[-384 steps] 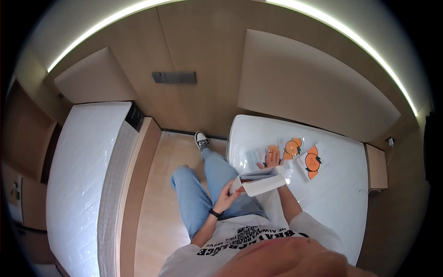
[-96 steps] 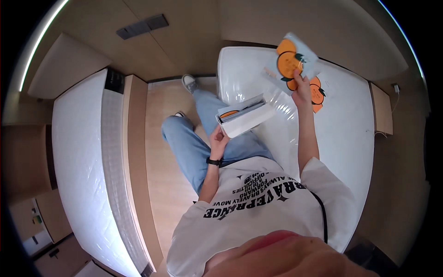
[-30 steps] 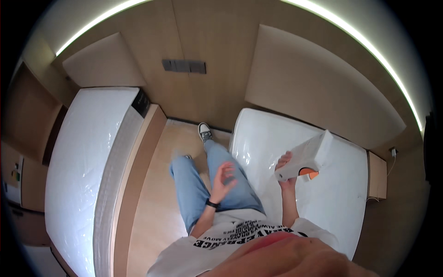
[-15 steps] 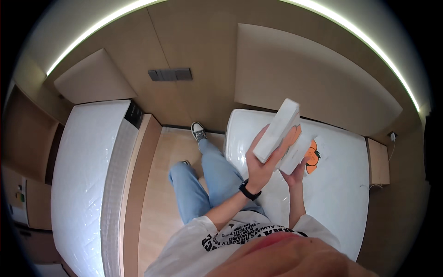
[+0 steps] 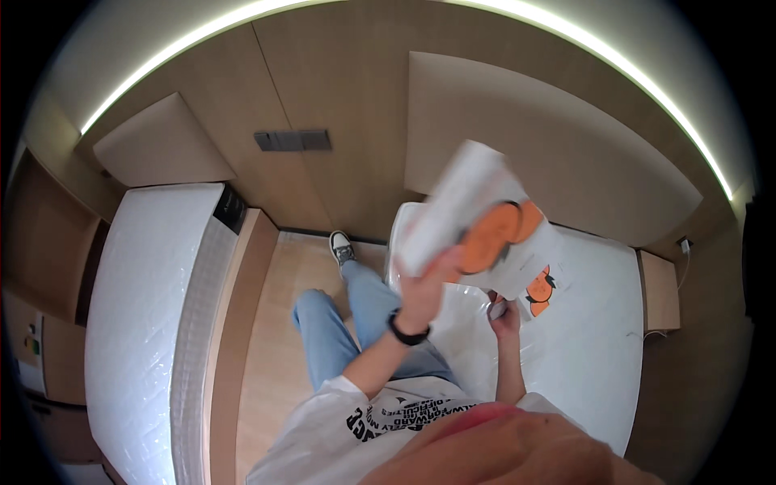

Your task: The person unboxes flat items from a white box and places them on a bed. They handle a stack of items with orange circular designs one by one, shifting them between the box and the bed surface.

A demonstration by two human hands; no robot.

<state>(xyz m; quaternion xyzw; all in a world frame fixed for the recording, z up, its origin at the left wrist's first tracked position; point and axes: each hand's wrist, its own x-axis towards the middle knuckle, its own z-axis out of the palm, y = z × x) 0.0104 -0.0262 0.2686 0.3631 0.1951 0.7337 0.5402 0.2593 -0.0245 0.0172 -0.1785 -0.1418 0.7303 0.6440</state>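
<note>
Above the right-hand mattress, my left hand (image 5: 424,291) grips a white cardboard box (image 5: 444,202) printed with large orange fruit. The box is tilted, and both it and the hand are smeared by motion. Just below its right end is my right hand (image 5: 505,319), fingers curled around a small pale piece that I cannot make out. Beside that hand shows another orange fruit print (image 5: 540,293) with dark leaves. Whether it belongs to a separate piece lying on the mattress is unclear.
The plastic-wrapped mattress (image 5: 594,347) lies under my hands. At left, another wrapped mattress (image 5: 133,323) rests in a wooden bed frame (image 5: 242,307). Padded headboards (image 5: 541,137) line the wall. A small wooden cabinet (image 5: 661,291) and hanging cable stand at right.
My left hand has swung the box left and turned it, so its orange printed face shows more. My right hand has lowered slightly and is farther from my left hand.
</note>
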